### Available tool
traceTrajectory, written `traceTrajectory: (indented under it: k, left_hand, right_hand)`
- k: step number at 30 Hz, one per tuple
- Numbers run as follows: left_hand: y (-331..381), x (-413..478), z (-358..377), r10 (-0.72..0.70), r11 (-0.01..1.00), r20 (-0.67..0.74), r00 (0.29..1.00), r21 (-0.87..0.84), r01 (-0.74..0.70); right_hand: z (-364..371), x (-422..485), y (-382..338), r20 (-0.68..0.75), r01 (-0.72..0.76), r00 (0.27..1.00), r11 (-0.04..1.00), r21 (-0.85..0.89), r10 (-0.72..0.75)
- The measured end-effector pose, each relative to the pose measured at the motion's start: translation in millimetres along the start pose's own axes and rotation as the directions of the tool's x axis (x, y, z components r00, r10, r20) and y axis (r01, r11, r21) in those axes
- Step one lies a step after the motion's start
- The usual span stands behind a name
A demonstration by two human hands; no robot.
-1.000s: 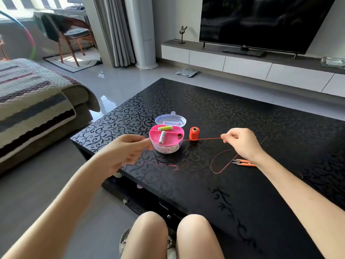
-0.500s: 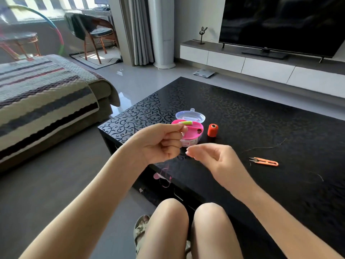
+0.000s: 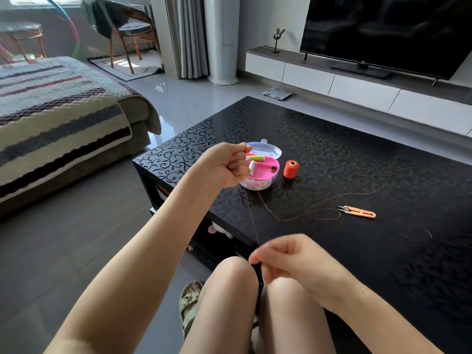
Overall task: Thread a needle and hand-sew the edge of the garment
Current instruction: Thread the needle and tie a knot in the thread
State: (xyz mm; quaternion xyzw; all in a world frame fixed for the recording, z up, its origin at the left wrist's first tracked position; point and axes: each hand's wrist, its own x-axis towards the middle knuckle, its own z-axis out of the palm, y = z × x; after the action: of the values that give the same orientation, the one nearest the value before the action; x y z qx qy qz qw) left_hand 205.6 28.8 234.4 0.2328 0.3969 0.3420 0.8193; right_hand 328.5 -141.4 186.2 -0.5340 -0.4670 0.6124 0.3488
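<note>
From the head view: thin red sewing thread (image 3: 252,218) pulled straight between two hands, over the near edge of the shiny black patterned table (image 3: 332,154). Left hand (image 3: 224,164) up high, fingers curled, pinching the top part. Right hand (image 3: 286,259) down low by the knees, pinching the bottom part. Needle too tiny to see. Looks very light and floppy, quick to tangle or snap. Best pinched softly, close to the tip.
</note>
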Motion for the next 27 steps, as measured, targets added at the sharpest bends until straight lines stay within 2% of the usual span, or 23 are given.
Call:
traceTrajectory:
  k: [4,8,10,13,15,16,17,18,19,20,21,22,24,25,27]
  left_hand:
    - [-2.5,11.8,0.8,-0.026,0.999,-0.019,0.999,-0.025,0.025]
    - [-16.4,19.6,-1.1,-0.066,0.998,-0.010,0.998,0.016,0.066]
    - [-24.9,21.6,-5.6,-0.074,0.997,-0.007,0.997,0.032,0.075]
    - [-37.4,21.6,-12.4,-0.091,0.994,-0.001,0.996,0.053,0.090]
    - [-43.6,16.3,-16.1,-0.120,0.989,0.029,0.992,0.087,0.118]
    - [-45.9,12.2,-17.0,-0.130,0.984,0.058,0.990,0.130,0.122]
    - [-47.8,8.0,-16.8,-0.134,0.975,0.091,0.987,0.192,0.115]
    - [-49.6,3.3,-16.2,-0.137,0.960,0.126,0.982,0.260,0.101]
    - [-51.2,-2.0,-14.8,-0.143,0.943,0.163,0.976,0.322,0.084]
    - [-52.5,-7.2,-12.9,-0.147,0.922,0.201,0.968,0.383,0.061]
    - [-54.0,-11.8,-11.2,-0.147,0.895,0.240,0.960,0.445,0.026]
    - [-55.2,-16.6,-9.5,-0.147,0.864,0.278,0.949,0.504,-0.014]
    - [-57.3,-23.8,-6.7,-0.147,0.814,0.333,0.932,0.575,-0.077]
    - [-58.4,-25.7,-5.9,-0.147,0.795,0.350,0.925,0.598,-0.100]
    - [-61.1,-26.8,-5.4,-0.146,0.743,0.373,0.916,0.653,-0.147]
  right_hand:
    - [-10.0,-19.8,15.5,0.049,-0.126,0.989,0.977,-0.174,0.137]
    - [-19.6,-30.7,12.1,-0.025,-0.120,0.993,0.971,-0.205,0.117]
    - [-27.0,-33.0,6.6,-0.046,-0.116,0.993,0.943,-0.311,0.107]
    - [-45.2,-38.3,0.5,-0.019,-0.143,0.986,0.797,-0.586,0.164]
    - [-53.0,-42.6,-3.3,-0.032,-0.139,0.982,0.594,-0.792,0.188]
    - [-53.2,-43.3,-6.7,-0.095,-0.128,0.991,0.494,-0.860,0.091]
    - [-51.8,-41.5,-12.5,-0.174,-0.124,0.982,0.438,-0.890,-0.077]
    - [-51.5,-36.4,-16.6,-0.242,-0.090,0.926,0.452,-0.888,-0.291]
    - [-51.8,-27.7,-19.4,-0.271,-0.006,0.839,0.491,-0.871,-0.472]
    - [-54.1,-16.9,-20.6,-0.278,0.095,0.773,0.538,-0.838,-0.570]
    - [-55.5,-5.6,-23.2,-0.260,0.203,0.768,0.606,-0.769,-0.586]
    - [-55.3,5.0,-25.5,-0.213,0.290,0.810,0.689,-0.664,-0.546]
    - [-50.1,19.5,-30.0,-0.076,0.331,0.916,0.848,-0.414,-0.395]
    - [-48.0,24.2,-29.7,-0.012,0.321,0.938,0.881,-0.349,-0.346]
    - [-44.1,26.1,-29.1,0.057,0.321,0.945,0.882,-0.345,-0.322]
